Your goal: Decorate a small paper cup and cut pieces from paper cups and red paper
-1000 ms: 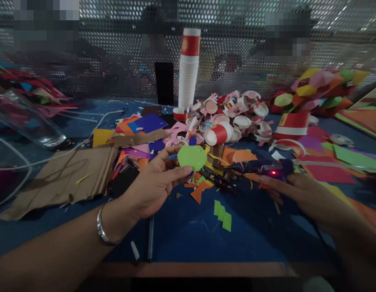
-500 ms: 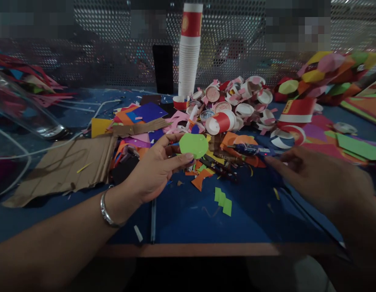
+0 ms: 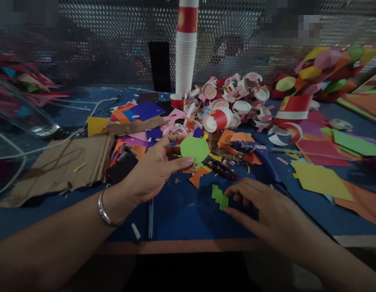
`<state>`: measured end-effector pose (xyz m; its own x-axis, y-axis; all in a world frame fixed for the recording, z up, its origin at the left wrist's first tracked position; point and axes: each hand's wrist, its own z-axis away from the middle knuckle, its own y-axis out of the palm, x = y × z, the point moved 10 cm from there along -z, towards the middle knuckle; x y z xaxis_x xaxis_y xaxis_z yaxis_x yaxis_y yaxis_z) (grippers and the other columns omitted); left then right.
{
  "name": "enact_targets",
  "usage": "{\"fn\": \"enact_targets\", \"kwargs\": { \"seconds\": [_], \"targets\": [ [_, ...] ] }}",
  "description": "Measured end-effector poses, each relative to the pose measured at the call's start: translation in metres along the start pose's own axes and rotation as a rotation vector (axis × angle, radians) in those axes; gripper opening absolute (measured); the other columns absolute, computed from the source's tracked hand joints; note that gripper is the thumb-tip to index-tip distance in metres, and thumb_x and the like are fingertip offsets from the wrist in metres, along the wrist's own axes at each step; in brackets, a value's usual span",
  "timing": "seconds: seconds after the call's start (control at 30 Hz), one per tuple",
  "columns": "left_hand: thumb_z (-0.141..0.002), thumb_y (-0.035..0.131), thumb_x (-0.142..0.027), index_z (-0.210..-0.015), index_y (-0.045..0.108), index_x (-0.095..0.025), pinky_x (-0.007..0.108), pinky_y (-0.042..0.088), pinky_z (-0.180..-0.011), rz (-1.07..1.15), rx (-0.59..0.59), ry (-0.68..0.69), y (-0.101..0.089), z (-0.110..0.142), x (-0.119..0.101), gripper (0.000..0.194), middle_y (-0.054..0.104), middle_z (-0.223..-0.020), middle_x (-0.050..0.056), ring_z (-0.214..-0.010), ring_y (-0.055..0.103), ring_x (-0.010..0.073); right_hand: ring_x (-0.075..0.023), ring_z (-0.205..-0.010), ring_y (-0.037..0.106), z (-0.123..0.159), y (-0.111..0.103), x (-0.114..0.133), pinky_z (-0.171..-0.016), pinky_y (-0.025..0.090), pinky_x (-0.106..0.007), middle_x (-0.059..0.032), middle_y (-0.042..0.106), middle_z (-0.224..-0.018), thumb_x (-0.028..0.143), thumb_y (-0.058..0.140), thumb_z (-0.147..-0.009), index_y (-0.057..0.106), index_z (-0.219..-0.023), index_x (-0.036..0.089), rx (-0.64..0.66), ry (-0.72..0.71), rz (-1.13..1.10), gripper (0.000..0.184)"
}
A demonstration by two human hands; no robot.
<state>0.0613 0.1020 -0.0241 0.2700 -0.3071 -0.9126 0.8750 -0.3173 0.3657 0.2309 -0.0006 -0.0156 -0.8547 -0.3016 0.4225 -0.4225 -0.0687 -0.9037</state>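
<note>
My left hand [image 3: 154, 168] pinches a round green paper piece [image 3: 194, 149] between thumb and fingers, held just above the blue table [image 3: 181, 215]. My right hand [image 3: 261, 209] lies low on the table with fingers curled, its fingertips touching a small zigzag green paper strip [image 3: 219, 195]. A glue gun [image 3: 245, 147] with a small red light lies among the scraps beyond my right hand, untouched. Dark-handled scissors [image 3: 221, 169] lie between the two hands.
A tall stack of paper cups [image 3: 185, 52] stands at the back, with a heap of cut cups [image 3: 233, 105] to its right. Brown cardboard [image 3: 60, 166] lies left. Coloured paper sheets [image 3: 321, 178] cover the right side. A perforated metal screen [image 3: 114, 48] closes the back.
My right hand let go of the glue gun, which now lies on the scraps, and moved left and nearer to the small green strip. My left hand kept holding the green round piece.
</note>
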Motion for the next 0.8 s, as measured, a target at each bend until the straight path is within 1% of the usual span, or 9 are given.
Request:
{"fn": "enact_targets", "kwargs": {
  "seconds": [0.1, 0.2, 0.27, 0.37, 0.53, 0.7, 0.8],
  "targets": [
    [-0.079, 0.077, -0.001, -0.119, 0.059, -0.021, 0.030, 0.061, -0.084, 0.006, 0.025, 0.004, 0.002, 0.001, 0.000, 0.048, 0.073, -0.099, 0.003, -0.091, 0.073, 0.0160, -0.0205, -0.082, 0.066, -0.003, 0.004, 0.001, -0.070, 0.054, -0.034, -0.0048, 0.068, -0.095, 0.027, 0.062, -0.096, 0.066, -0.103, 0.023, 0.030, 0.012, -0.050, 0.009],
    [-0.079, 0.077, -0.002, -0.120, 0.060, -0.021, 0.029, 0.061, -0.083, -0.004, 0.036, 0.001, 0.002, 0.001, 0.002, 0.049, 0.073, -0.100, 0.003, -0.090, 0.073, 0.0161, -0.0196, -0.082, 0.064, -0.006, 0.007, 0.002, -0.071, 0.053, -0.033, -0.0037, 0.066, -0.092, 0.024, 0.061, -0.096, 0.064, -0.097, 0.023, 0.064, 0.023, -0.103, 0.004],
    [-0.078, 0.078, -0.002, -0.120, 0.061, -0.020, 0.028, 0.061, -0.082, -0.010, 0.041, 0.008, 0.002, 0.001, 0.002, 0.049, 0.073, -0.099, 0.003, -0.090, 0.072, 0.0159, -0.0195, -0.083, 0.063, -0.006, 0.008, 0.004, -0.072, 0.052, -0.033, -0.0032, 0.065, -0.091, 0.021, 0.058, -0.096, 0.063, -0.094, 0.023, 0.080, 0.024, -0.133, 0.006],
    [-0.078, 0.079, -0.003, -0.119, 0.063, -0.021, 0.029, 0.060, -0.083, -0.012, 0.053, 0.017, 0.003, 0.001, 0.001, 0.048, 0.073, -0.101, 0.003, -0.092, 0.071, 0.0159, -0.0192, -0.085, 0.063, -0.005, 0.009, 0.009, -0.074, 0.051, -0.033, -0.0033, 0.065, -0.092, 0.018, 0.055, -0.097, 0.062, -0.095, 0.023, 0.092, 0.006, -0.176, 0.010],
    [-0.078, 0.078, -0.003, -0.121, 0.060, -0.021, 0.029, 0.060, -0.083, -0.015, 0.041, 0.005, 0.003, 0.001, 0.002, 0.050, 0.073, -0.100, 0.003, -0.090, 0.072, 0.0159, -0.0185, -0.086, 0.064, -0.005, 0.006, 0.018, -0.075, 0.052, -0.031, -0.0030, 0.064, -0.093, 0.018, 0.052, -0.100, 0.061, -0.097, 0.024, 0.056, -0.024, -0.230, 0.011],
    [-0.079, 0.078, -0.002, -0.121, 0.060, -0.020, 0.029, 0.060, -0.084, -0.017, 0.053, 0.014, 0.004, 0.002, 0.002, 0.049, 0.072, -0.099, 0.002, -0.090, 0.071, 0.0150, -0.0185, -0.088, 0.064, -0.009, 0.009, 0.027, -0.077, 0.052, -0.032, -0.0040, 0.065, -0.095, 0.012, 0.049, -0.099, 0.061, -0.094, 0.022, 0.050, -0.056, -0.224, 0.016],
    [-0.078, 0.078, -0.002, -0.120, 0.060, -0.021, 0.028, 0.060, -0.083, -0.016, 0.051, 0.017, 0.003, 0.002, 0.001, 0.049, 0.071, -0.098, 0.001, -0.089, 0.071, 0.0145, -0.0192, -0.089, 0.064, -0.008, 0.006, 0.030, -0.078, 0.053, -0.033, -0.0048, 0.065, -0.096, 0.012, 0.051, -0.099, 0.061, -0.096, 0.021, -0.001, -0.096, -0.212, 0.015]
  ]
}}
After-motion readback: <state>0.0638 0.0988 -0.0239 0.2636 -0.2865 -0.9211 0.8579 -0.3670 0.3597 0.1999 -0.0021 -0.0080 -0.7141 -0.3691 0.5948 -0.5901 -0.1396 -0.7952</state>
